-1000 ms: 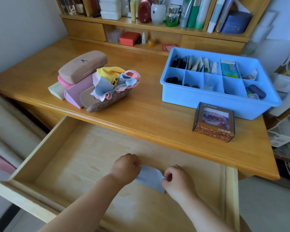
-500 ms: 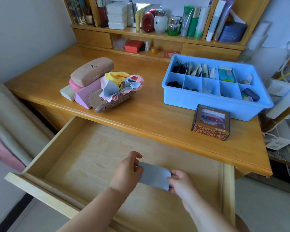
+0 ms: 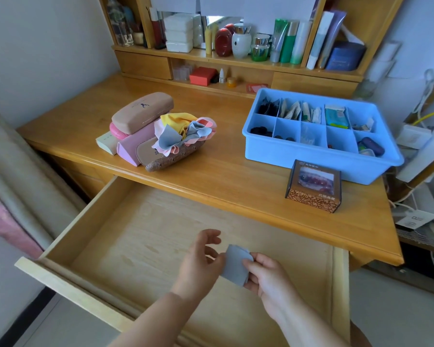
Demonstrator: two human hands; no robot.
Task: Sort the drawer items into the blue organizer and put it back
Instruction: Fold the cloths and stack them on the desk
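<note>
Over the open wooden drawer [image 3: 125, 231] I hold a small grey-blue cloth [image 3: 236, 265] between both hands. My right hand [image 3: 267, 276] pinches its right edge. My left hand [image 3: 202, 256] touches its left edge with thumb and fingers loosely curled. The blue organizer [image 3: 318, 156] stands on the desk at the right, its compartments holding dark small items, packets and a dark blue case. The drawer floor shows nothing else lying in it.
A stack of glasses cases [image 3: 142, 128] with a bunch of coloured cloths [image 3: 183, 132] sits on the desk at the left. A small brown box [image 3: 313, 186] stands in front of the organizer. Shelves with bottles run along the back.
The cloth has been folded narrower and lifted a little above the drawer floor. My hands have come closer together, and the view has tilted up.
</note>
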